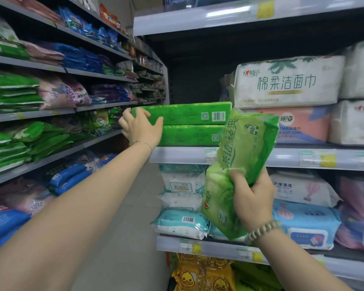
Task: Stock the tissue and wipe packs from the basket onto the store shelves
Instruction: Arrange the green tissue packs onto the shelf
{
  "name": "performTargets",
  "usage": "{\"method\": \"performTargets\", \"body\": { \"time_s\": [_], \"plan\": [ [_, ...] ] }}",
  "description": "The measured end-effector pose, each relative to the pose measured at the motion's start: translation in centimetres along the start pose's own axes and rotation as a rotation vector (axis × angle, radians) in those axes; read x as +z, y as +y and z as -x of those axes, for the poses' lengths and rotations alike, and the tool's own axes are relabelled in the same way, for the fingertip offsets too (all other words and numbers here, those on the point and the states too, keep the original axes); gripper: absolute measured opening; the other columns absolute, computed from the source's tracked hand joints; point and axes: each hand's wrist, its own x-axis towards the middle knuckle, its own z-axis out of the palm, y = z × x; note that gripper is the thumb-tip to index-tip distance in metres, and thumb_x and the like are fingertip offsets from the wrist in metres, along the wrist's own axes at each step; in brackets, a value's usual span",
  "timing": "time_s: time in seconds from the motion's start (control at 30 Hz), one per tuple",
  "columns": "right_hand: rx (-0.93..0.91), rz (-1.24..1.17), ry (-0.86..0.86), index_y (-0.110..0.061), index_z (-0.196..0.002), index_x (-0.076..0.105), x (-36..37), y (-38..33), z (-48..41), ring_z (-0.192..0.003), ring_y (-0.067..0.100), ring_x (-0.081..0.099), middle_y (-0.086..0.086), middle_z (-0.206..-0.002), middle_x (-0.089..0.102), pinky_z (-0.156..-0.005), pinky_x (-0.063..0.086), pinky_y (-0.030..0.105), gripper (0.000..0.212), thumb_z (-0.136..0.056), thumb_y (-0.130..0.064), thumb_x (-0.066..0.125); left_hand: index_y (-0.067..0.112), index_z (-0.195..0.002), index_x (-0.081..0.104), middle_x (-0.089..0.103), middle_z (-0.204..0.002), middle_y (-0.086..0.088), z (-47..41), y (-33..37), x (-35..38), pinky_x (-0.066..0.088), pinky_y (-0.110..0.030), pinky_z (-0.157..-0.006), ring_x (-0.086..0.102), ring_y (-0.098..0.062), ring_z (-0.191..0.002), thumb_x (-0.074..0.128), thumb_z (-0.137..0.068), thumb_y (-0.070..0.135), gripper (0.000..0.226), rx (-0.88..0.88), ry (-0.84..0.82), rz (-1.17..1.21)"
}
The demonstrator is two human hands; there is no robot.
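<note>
Squaring two stacked green tissue packs (183,123) under the flat, open-fingered left hand (140,128) should precede adding the soft green pack (237,175) that the right hand (253,198) grips beside them

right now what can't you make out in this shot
Head view only:
- Basket: out of frame, so packs left are unknown.
- Lower green box pack: right end hidden by the green tissue pack in the right hand.
- Shelf price tags: print blurred.
- Left hand: fingertips hidden behind the upper green box pack.

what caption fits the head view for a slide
Left hand steadies stacked green packs on the shelf; right hand holds another.
</note>
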Motion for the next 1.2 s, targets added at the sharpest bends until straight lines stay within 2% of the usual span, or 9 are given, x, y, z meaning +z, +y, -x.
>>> {"method": "performTargets", "body": {
  "time_s": [0.13, 0.23, 0.4, 0.6, 0.8, 0.93, 1.07, 1.13, 1.2],
  "plan": [
    [0.009, 0.029, -0.004, -0.041, -0.099, 0.061, 0.6, -0.5, -0.1, -0.086, 0.009, 0.065, -0.017, -0.091, 0.068, -0.078, 0.055, 0.047, 0.018, -0.085, -0.030, 0.062, 0.011, -0.101, 0.053, 0.044, -0.113, -0.005, 3.6, 0.0, -0.8, 0.037, -0.041, -0.097, 0.043, -0.027, -0.110, 0.063, -0.089, 0.026, 0.022, 0.395, 0.019, 0.178],
    [0.024, 0.022, -0.002, -0.038, -0.097, 0.060, 0.7, -1.1, -0.4, -0.082, 0.008, 0.064, -0.017, -0.087, 0.068, -0.078, 0.055, 0.046, 0.015, -0.085, -0.029, 0.062, 0.017, -0.102, 0.048, 0.046, -0.102, 0.001, 7.1, 0.3, -1.7, 0.040, -0.020, -0.074, 0.054, -0.019, -0.086, 0.059, -0.092, 0.024, 0.017, 0.601, -0.209, 0.321],
    [0.043, -0.019, 0.029, -0.040, -0.093, 0.059, 1.2, -2.6, -1.1, -0.076, 0.002, 0.063, -0.021, -0.080, 0.067, -0.079, 0.054, 0.044, 0.020, -0.085, -0.022, 0.063, 0.019, -0.114, 0.049, 0.044, -0.111, 0.007, 11.9, 0.1, -2.6, 0.041, -0.020, -0.084, 0.050, -0.014, -0.098, 0.060, -0.083, 0.051, 0.046, 0.715, -0.516, 0.314],
    [0.110, -0.100, 0.069, -0.028, -0.138, 0.048, 1.8, -4.5, -2.2, -0.075, -0.008, 0.061, -0.021, -0.090, 0.067, -0.081, 0.050, 0.033, 0.053, -0.087, -0.021, 0.058, 0.014, -0.121, 0.053, 0.045, -0.133, -0.003, 15.1, -0.4, -4.2, 0.040, -0.041, -0.101, 0.045, -0.022, -0.122, 0.079, -0.064, 0.056, 0.076, 0.941, -0.365, 0.113],
    [0.194, -0.191, 0.009, -0.023, -0.153, 0.019, 3.0, -6.9, -2.4, -0.089, 0.013, 0.060, -0.010, -0.099, 0.061, -0.090, 0.044, 0.033, 0.065, -0.095, -0.020, 0.049, 0.014, -0.131, 0.040, 0.044, -0.133, -0.002, 14.7, -0.3, -4.2, 0.045, -0.038, -0.091, 0.047, -0.023, -0.114, 0.081, -0.060, 0.053, 0.091, 0.919, -0.156, -0.091],
    [0.273, -0.202, -0.119, -0.012, -0.148, 0.029, 3.9, -8.0, -3.1, -0.102, 0.014, 0.049, -0.003, -0.116, 0.054, -0.096, 0.038, 0.028, 0.065, -0.095, -0.039, 0.055, 0.013, -0.135, 0.042, 0.053, -0.134, -0.005, 12.6, -0.6, -5.3, 0.048, -0.043, -0.085, 0.050, -0.028, -0.116, 0.076, -0.059, 0.025, 0.084, 0.912, -0.063, -0.167],
    [0.287, -0.158, -0.239, -0.011, -0.117, 0.051, 4.5, -8.8, -3.1, -0.103, 0.022, 0.063, 0.002, -0.111, 0.060, -0.095, 0.050, 0.048, 0.081, -0.067, -0.074, 0.060, 0.016, -0.131, 0.049, 0.060, -0.130, -0.002, 9.7, -1.2, -6.4, 0.045, -0.042, -0.084, 0.051, -0.025, -0.118, 0.073, -0.057, 0.007, 0.078, 0.851, -0.027, -0.174],
    [0.222, 0.034, -0.343, -0.015, -0.092, 0.050, 3.9, -9.1, -2.7, -0.096, 0.027, 0.065, 0.009, -0.103, 0.061, -0.088, 0.051, 0.051, 0.062, -0.074, -0.073, 0.058, 0.016, -0.129, 0.052, 0.061, -0.128, -0.002, 8.2, -1.5, -6.9, 0.046, -0.045, -0.088, 0.053, -0.026, -0.121, 0.072, -0.059, 0.000, 0.074, 0.818, -0.037, -0.144],
    [0.112, 0.228, -0.428, -0.011, -0.095, 0.058, 3.2, -8.6, -2.6, -0.092, 0.024, 0.064, 0.009, -0.100, 0.064, -0.084, 0.052, 0.044, 0.055, -0.082, -0.065, 0.057, 0.016, -0.128, 0.053, 0.061, -0.128, -0.003, 6.8, -2.0, -7.4, 0.044, -0.048, -0.093, 0.052, -0.027, -0.121, 0.072, -0.061, -0.003, 0.072, 0.790, -0.046, -0.119]
  ]
}}
